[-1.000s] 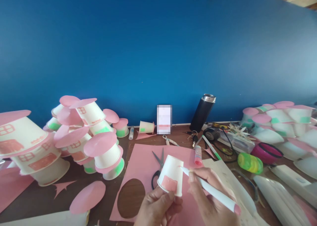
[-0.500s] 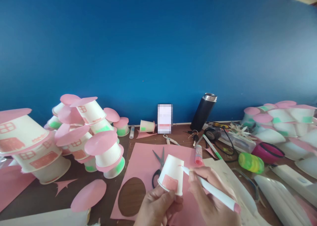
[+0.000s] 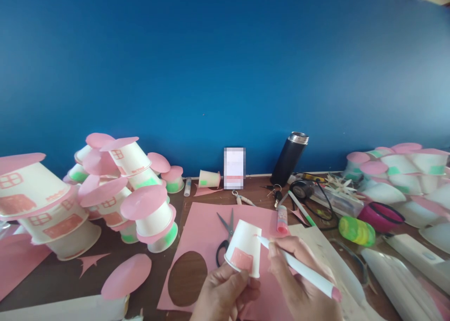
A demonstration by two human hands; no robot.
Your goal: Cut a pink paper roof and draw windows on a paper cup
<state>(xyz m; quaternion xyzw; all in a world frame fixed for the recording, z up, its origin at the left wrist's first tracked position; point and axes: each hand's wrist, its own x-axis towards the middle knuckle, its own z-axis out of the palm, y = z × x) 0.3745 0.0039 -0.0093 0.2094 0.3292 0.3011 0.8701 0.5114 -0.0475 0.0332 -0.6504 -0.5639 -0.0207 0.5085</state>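
Observation:
A white paper cup (image 3: 245, 236), turned upside down and tilted, bears a coloured-in pink rectangle near its rim. My left hand (image 3: 225, 290) grips it by that lower rim. In my right hand (image 3: 298, 279) is a white felt-tip marker (image 3: 305, 273) with a pink end, its tip against the upper right side of the cup, where a small pink mark shows. Behind the cup, black-handled scissors (image 3: 228, 227) lie spread on a pink paper sheet (image 3: 204, 222) with a round hole cut in it. A glue stick (image 3: 281, 219) lies near the sheet's right edge.
Decorated cups with pink discs (image 3: 144, 201) stand stacked on the left, and more cups (image 3: 401, 166) are piled at the right. A loose pink disc (image 3: 126, 276) lies at front left. Against the blue wall stands a black bottle (image 3: 288, 159). A green tape roll (image 3: 356, 231) sits right.

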